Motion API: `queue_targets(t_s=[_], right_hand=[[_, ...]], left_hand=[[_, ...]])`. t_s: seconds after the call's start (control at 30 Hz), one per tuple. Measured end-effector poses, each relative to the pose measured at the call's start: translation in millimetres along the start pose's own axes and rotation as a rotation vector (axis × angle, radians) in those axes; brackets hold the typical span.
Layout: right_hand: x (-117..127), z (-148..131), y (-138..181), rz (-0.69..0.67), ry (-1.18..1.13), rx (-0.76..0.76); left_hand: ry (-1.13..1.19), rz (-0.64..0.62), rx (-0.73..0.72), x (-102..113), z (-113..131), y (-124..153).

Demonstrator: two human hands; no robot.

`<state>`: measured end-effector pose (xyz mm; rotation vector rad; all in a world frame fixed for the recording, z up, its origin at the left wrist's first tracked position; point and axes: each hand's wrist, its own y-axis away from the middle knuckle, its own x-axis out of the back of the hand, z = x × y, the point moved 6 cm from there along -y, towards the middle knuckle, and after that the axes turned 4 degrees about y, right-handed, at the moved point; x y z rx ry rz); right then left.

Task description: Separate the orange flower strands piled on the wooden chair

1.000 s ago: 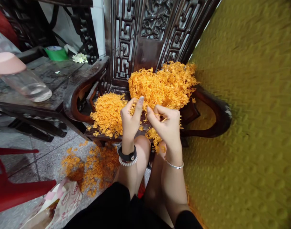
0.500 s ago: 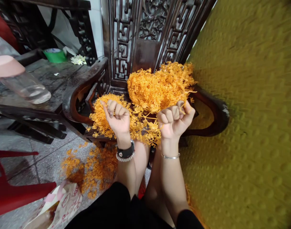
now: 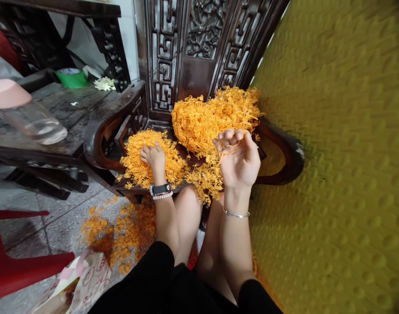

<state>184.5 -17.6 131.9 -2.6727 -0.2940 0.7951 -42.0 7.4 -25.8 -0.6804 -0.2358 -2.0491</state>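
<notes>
Orange plastic flower sprigs lie in heaps on a dark carved wooden chair [image 3: 199,78]. My left hand [image 3: 153,158] rests on the left heap [image 3: 137,168], palm down, its fingers apart. Farther right, my right hand [image 3: 240,161] is raised with the palm up, fingers curled round a thin orange strand [image 3: 230,151] that crosses them. Behind it stands the larger heap [image 3: 202,124]. A smaller cluster of sprigs [image 3: 204,179] hangs over the front of the seat between my hands, above my knees.
At left, a dark wooden table [image 3: 71,126] bears a clear bottle with a pink lid [image 3: 39,124], a roll of green tape [image 3: 71,78] and pale flower pieces [image 3: 104,83]. Orange bits [image 3: 124,231] litter the floor near a red stool [image 3: 22,266] and a printed bag [image 3: 91,279]. A yellow textured surface [image 3: 333,152] rises at right.
My left hand has gone from a raised fist to lying on the left heap with fingers spread. My right hand has rolled palm up, and its fingers have loosened somewhat around the strand.
</notes>
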Motion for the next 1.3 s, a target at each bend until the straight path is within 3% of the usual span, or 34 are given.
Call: queue_targets(t_s=[0.13, 0.2, 0.27, 0.33, 0.43, 0.5, 0.57, 0.73, 0.87, 0.93, 1.07, 1.3], right_hand=[[7, -4, -1, -0.005, -0.082, 0.022], [10, -7, -2, 0.003, -0.124, 0.056], [11, -10, -2, -0.001, -0.165, 0.084], [10, -12, -2, -0.025, -0.208, 0.111], [3, -12, 1, -0.093, -0.276, 0.127], [-4, -10, 3, -0.136, -0.340, 0.115], [-11, -6, 5, -0.150, -0.404, 0.080], [-20, 3, 10, -0.115, -0.407, -0.003], [-23, 4, 13, -0.187, -0.340, 0.017], [-22, 4, 14, -0.236, -0.253, 0.019], [-12, -2, 14, -0.352, -0.025, 0.020], [-3, 7, 17, -0.468, 0.349, -0.269]], left_hand=[[0.025, 0.057, 0.028, 7, -3, -2], [0.129, 0.070, 0.018, 25, -1, 1], [0.369, 0.007, -0.082, 51, 12, 14], [0.676, -0.160, -0.246, 83, 37, 39], [0.871, -0.483, -0.402, 120, 78, 90], [0.891, -0.727, -0.457, 123, 100, 120], [0.884, -0.837, -0.483, 115, 113, 135], [0.837, -0.658, -0.428, 84, 112, 121], [0.902, -0.780, -0.409, 69, 114, 123], [1.032, -0.825, -0.371, 67, 117, 125], [1.261, -0.673, -0.270, 73, 116, 119], [1.362, -0.567, -0.158, 72, 105, 108]])
